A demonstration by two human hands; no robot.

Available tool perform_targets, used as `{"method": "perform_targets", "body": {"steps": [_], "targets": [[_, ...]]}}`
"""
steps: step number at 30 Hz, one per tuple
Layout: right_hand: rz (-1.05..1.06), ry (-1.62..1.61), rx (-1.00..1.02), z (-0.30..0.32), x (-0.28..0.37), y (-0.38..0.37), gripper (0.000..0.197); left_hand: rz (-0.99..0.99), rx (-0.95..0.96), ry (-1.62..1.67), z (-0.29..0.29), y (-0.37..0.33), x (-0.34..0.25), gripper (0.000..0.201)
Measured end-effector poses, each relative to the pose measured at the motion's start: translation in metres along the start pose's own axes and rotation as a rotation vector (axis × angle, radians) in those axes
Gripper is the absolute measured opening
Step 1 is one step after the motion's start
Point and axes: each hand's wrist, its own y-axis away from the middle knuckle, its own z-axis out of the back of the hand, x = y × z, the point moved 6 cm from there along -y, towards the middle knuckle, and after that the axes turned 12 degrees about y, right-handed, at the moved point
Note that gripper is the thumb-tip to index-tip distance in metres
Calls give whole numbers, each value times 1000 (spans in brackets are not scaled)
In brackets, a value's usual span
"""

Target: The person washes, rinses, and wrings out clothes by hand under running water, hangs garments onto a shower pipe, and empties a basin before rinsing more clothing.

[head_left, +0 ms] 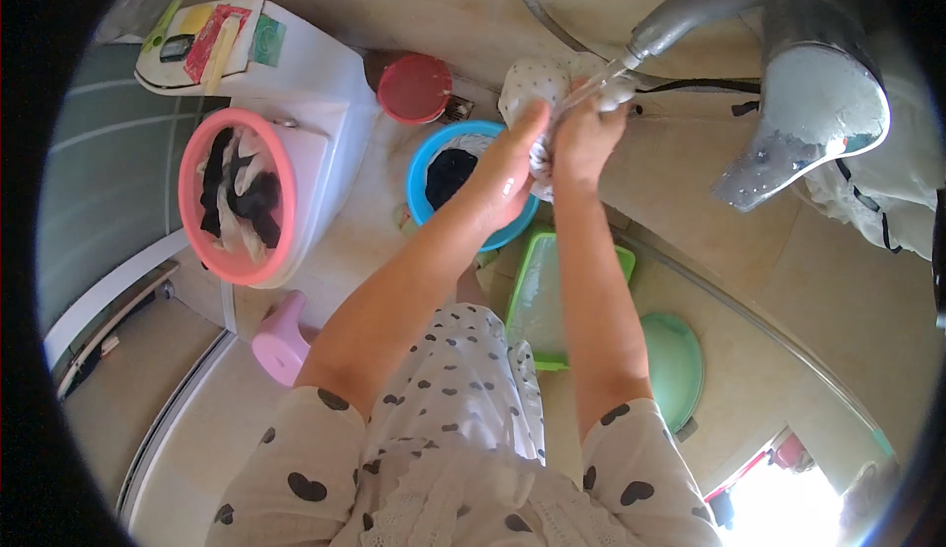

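Both my hands hold a wet white cloth with small dark dots (532, 86) beneath a running tap (658, 30). Water falls from the spout onto the cloth. My left hand (514, 168) grips the cloth from the left, its thumb pointing up. My right hand (588, 138) is closed around the right part of it, close under the stream. A blue basin (418, 180) stands on the floor below my hands, with dark and white laundry in it, partly hidden by my left forearm.
A pink basin (185, 197) of black and white laundry rests on the toilet (335, 84). A red bucket (414, 88), a pink stool (280, 340), a green-rimmed tray (532, 296) and a green basin (675, 370) stand around. A glossy silver fixture (818, 103) juts out at right.
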Motion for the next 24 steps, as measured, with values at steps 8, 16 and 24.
{"method": "perform_targets", "body": {"steps": [8, 16, 24], "targets": [[230, 519, 353, -24, 1, 13, 66, 76, -29, 20, -4, -10, -4, 57], [200, -41, 258, -18, 26, 37, 55, 174, -117, 141, -20, -20, -26, 84], [203, 174, 112, -19, 32, 11, 38, -239, -117, -368, 11, -54, -14, 22]]}}
